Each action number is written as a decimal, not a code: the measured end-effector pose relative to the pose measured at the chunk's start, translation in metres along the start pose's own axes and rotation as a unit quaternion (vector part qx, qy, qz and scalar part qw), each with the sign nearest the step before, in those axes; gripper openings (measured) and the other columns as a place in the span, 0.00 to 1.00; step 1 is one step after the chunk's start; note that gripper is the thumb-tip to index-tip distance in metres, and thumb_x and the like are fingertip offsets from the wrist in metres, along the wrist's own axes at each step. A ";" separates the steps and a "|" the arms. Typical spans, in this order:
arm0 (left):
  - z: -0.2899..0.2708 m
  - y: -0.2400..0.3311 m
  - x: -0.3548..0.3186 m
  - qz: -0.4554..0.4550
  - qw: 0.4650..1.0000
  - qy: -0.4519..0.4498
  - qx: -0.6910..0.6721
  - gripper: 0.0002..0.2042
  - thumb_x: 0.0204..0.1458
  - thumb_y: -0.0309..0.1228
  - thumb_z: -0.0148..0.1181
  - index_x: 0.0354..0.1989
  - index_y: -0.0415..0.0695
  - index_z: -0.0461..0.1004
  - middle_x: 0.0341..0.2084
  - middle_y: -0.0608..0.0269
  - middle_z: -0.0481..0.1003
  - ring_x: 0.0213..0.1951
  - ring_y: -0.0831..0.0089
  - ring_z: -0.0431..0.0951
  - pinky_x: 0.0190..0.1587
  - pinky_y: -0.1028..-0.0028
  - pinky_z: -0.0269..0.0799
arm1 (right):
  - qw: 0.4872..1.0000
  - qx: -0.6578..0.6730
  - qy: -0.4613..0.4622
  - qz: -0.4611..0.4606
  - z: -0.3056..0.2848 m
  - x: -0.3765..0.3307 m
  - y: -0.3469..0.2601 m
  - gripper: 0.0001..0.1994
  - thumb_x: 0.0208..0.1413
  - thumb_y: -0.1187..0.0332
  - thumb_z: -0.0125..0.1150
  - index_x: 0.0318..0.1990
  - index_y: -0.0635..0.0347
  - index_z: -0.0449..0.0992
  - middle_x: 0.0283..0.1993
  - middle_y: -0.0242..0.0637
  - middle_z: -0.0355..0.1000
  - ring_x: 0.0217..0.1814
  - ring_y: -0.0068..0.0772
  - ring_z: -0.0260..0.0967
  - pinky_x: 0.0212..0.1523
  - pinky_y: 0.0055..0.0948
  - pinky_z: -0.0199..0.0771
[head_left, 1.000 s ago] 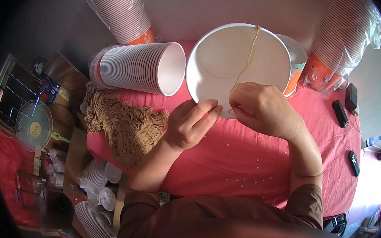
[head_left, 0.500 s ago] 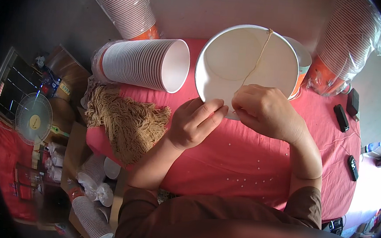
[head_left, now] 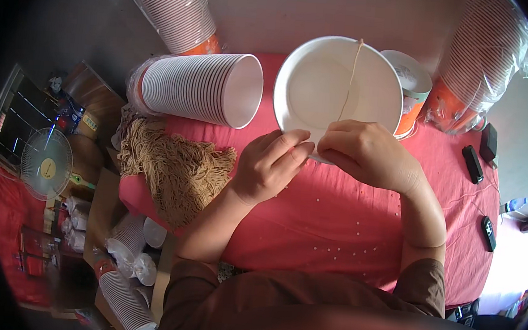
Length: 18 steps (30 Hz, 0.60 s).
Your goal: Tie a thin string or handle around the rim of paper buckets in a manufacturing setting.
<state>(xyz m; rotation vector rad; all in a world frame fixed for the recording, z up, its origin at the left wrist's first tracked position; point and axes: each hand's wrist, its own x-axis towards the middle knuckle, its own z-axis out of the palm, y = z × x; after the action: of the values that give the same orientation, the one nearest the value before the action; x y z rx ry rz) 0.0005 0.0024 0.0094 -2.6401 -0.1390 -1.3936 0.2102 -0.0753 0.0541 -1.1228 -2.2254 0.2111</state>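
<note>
A large white paper bucket [head_left: 378,93] faces me with its open mouth. A thin tan cord [head_left: 351,79] crosses that mouth from the far rim down to the near rim. At the near rim, my left hand [head_left: 265,168] is closed, thumb and fingers pinching the bucket's edge. Just to its right, my right hand [head_left: 370,155] is closed in a pinch over the cord's lower end. The fingertips hide the cord's end and the spot where it meets the rim. On the left side of the table lies a thick bundle of tan cords [head_left: 170,170].
Nested white buckets [head_left: 186,87] lie on their side at the left. Plastic-wrapped stacks [head_left: 483,64] stand behind on both sides. A smaller bucket [head_left: 412,83] is behind mine. Small white pellets [head_left: 338,250] dot the red cloth [head_left: 308,230]. Black devices [head_left: 473,164] lie at the right.
The bucket has tilted and shifted slightly left, showing more of its inner bottom and the smaller bucket behind. The cord now runs more upright. Both hands stay at the near rim.
</note>
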 end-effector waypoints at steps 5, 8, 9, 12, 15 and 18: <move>0.002 -0.005 -0.003 -0.112 0.989 -0.027 -0.092 0.15 0.41 0.18 0.64 0.40 0.38 0.75 0.47 0.55 0.76 0.41 0.58 0.81 0.39 0.66 0.80 | 0.994 0.094 -0.052 0.025 -0.005 0.002 0.004 0.07 0.54 0.71 0.63 0.37 0.65 0.77 0.34 0.43 0.74 0.36 0.46 0.74 0.37 0.39 0.72; 0.002 -0.002 -0.001 -0.177 0.974 -0.038 -0.140 0.14 0.44 0.17 0.63 0.42 0.37 0.75 0.49 0.53 0.74 0.41 0.57 0.81 0.41 0.65 0.80 | 0.990 0.100 -0.076 0.064 -0.003 0.004 0.005 0.08 0.54 0.71 0.63 0.39 0.66 0.77 0.34 0.43 0.74 0.35 0.43 0.74 0.36 0.37 0.73; 0.005 -0.005 -0.004 -0.180 0.972 -0.032 -0.151 0.15 0.46 0.17 0.62 0.44 0.37 0.74 0.51 0.51 0.73 0.42 0.55 0.81 0.41 0.64 0.80 | 0.991 0.089 -0.081 0.065 -0.002 0.005 0.007 0.08 0.54 0.72 0.64 0.41 0.66 0.78 0.34 0.41 0.75 0.34 0.38 0.75 0.34 0.33 0.75; 0.002 -0.004 -0.001 -0.172 0.977 0.022 -0.124 0.13 0.45 0.17 0.64 0.41 0.36 0.73 0.45 0.50 0.75 0.43 0.56 0.78 0.44 0.65 0.76 | 0.985 0.116 -0.082 0.094 0.001 0.005 0.014 0.09 0.54 0.73 0.63 0.41 0.68 0.78 0.34 0.40 0.75 0.33 0.36 0.76 0.34 0.31 0.75; -0.001 -0.005 -0.001 -0.129 0.988 0.000 -0.090 0.10 0.45 0.25 0.68 0.32 0.42 0.71 0.29 0.61 0.74 0.31 0.62 0.78 0.30 0.66 0.74 | 0.985 0.118 -0.072 0.099 0.003 0.004 0.014 0.09 0.54 0.73 0.63 0.41 0.68 0.78 0.35 0.40 0.75 0.33 0.34 0.75 0.34 0.31 0.75; 0.003 0.002 0.000 -0.099 0.994 -0.046 -0.028 0.12 0.43 0.29 0.71 0.28 0.43 0.71 0.27 0.61 0.73 0.28 0.64 0.78 0.30 0.67 0.76 | 0.985 0.133 -0.045 0.099 0.007 0.005 0.011 0.08 0.52 0.72 0.60 0.36 0.67 0.76 0.32 0.45 0.74 0.35 0.47 0.74 0.38 0.40 0.72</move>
<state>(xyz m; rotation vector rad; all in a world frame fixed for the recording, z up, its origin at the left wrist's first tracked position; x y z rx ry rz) 0.0036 0.0011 0.0074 -2.8027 -0.3890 -1.3503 0.2115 -0.0634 0.0468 -1.2047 -2.0849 0.6348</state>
